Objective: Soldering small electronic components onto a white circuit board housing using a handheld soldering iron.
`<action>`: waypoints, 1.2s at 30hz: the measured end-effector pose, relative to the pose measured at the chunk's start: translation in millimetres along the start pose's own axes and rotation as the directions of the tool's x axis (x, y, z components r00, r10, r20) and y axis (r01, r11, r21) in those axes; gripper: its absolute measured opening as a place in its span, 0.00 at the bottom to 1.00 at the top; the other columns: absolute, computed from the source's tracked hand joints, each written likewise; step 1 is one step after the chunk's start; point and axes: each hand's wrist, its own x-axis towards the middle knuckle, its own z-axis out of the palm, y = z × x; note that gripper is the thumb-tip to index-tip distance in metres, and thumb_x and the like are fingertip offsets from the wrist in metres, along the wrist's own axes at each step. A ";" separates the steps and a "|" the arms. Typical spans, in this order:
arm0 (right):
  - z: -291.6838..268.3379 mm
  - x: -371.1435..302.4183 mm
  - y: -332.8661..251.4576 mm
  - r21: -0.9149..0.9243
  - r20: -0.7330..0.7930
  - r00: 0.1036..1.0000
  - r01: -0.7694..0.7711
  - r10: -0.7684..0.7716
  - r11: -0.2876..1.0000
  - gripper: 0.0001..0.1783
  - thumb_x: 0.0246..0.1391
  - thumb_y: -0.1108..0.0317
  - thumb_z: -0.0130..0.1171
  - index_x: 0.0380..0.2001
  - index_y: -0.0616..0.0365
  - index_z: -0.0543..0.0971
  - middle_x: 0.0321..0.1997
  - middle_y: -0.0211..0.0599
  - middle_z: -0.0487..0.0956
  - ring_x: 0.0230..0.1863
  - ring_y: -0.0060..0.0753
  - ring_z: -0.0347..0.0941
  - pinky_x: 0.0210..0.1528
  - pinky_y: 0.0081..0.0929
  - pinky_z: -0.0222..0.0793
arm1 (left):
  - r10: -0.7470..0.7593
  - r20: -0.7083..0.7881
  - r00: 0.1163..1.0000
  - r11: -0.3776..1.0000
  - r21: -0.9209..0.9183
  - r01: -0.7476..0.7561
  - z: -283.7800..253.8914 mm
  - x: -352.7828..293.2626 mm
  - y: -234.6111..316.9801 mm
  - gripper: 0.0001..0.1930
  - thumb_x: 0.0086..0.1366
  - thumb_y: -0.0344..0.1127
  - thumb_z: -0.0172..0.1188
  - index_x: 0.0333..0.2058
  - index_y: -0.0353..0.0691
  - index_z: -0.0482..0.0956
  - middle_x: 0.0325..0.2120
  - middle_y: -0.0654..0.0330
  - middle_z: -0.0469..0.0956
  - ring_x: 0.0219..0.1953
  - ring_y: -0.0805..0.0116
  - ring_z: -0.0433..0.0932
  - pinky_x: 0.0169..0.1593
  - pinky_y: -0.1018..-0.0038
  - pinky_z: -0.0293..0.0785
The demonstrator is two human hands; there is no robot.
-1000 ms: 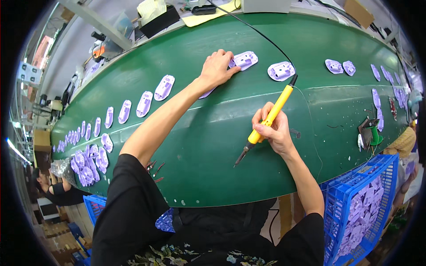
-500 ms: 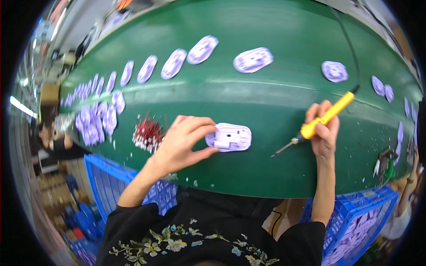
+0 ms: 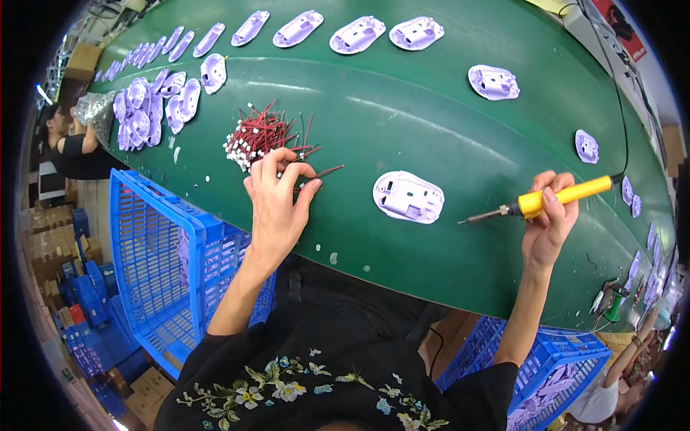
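We have the shell (image 3: 399,201) lying flat on the bench (image 3: 374,244) between our hands, touched by neither. Our right hand (image 3: 550,226) has its fingers wrapped round the iron (image 3: 528,205), the tip just right of the shell. Our left hand (image 3: 275,205) is at the near side of the wires (image 3: 262,136), thumb and forefinger curled close about one strand; we cannot tell whether they pinch it. As we judge it, the tip, if hot, could mark the plastic should our right wrist drift left, and a quick pull could drag tangled neighbours along. A snagged cord (image 3: 626,136) might swing the iron. The bench's near edge runs under our left forearm, a blue crate (image 3: 205,230) just past it, so strands could slip off there. Bare surface lies open far of the shell.
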 end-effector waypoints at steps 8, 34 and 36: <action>43.2 8.2 -12.2 0.049 0.109 0.984 0.134 -0.139 0.990 0.12 0.53 0.70 0.58 0.35 0.56 0.65 0.33 0.42 0.73 0.29 0.22 0.66 0.30 0.16 0.64 | 0.106 -0.002 0.994 0.957 -0.273 -0.102 -9.8 5.5 17.3 0.05 0.57 0.21 0.62 0.32 0.35 0.76 0.34 0.57 0.75 0.38 0.58 0.74 0.44 0.66 0.67; 26.5 -1.4 28.3 0.006 0.062 0.998 0.029 -0.030 1.000 0.17 0.50 0.73 0.65 0.37 0.56 0.66 0.35 0.42 0.76 0.33 0.23 0.71 0.34 0.18 0.68 | 0.052 0.043 0.998 0.778 -0.629 -0.014 58.9 -27.3 73.7 0.07 0.46 0.22 0.65 0.24 0.38 0.77 0.21 0.65 0.73 0.24 0.69 0.69 0.31 0.73 0.63; 28.1 -1.6 30.2 0.003 0.071 0.997 0.014 -0.014 1.000 0.17 0.50 0.73 0.65 0.37 0.56 0.66 0.35 0.42 0.76 0.33 0.24 0.71 0.35 0.19 0.67 | 0.096 0.039 0.995 0.794 -0.605 -0.053 59.3 -26.6 71.5 0.06 0.46 0.21 0.64 0.23 0.37 0.76 0.21 0.64 0.73 0.24 0.70 0.69 0.30 0.74 0.63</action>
